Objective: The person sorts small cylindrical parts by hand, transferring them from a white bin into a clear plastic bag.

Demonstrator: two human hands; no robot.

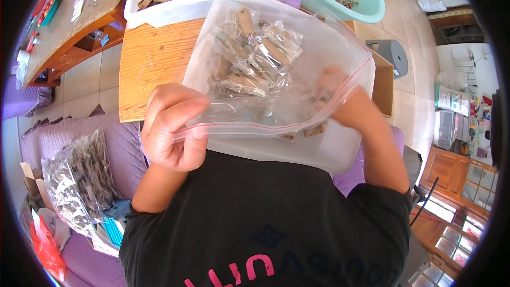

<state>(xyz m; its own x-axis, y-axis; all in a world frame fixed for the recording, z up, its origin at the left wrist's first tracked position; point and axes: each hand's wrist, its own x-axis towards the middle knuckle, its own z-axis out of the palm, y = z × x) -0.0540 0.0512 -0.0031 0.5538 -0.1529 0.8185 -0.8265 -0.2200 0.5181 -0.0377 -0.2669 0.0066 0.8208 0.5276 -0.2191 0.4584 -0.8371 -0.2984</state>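
A large clear zip bag point(313, 42) lies across a white plastic tub point(297, 157) in front of me, its mouth toward me. My left hand point(172, 127) pinches the left end of the bag's red-lined mouth between thumb and fingers. My right hand point(337, 93) reaches in at the right side of the mouth and shows through the plastic; its fingers are smeared by motion. Several small clear packets point(247, 82) with tan, handle-like pieces lie in the bag, mostly toward its far left. Another tan piece point(314, 131) shows in the tub below the mouth.
A white bin point(141, 17) of loose tan pieces and a light green basin point(366, 8) of small packets stand beyond the tub. Wooden table point(154, 64) shows at left. A cardboard box point(383, 82) and a grey stool point(393, 56) are at right. More bagged items point(87, 175) lie on the purple sofa.
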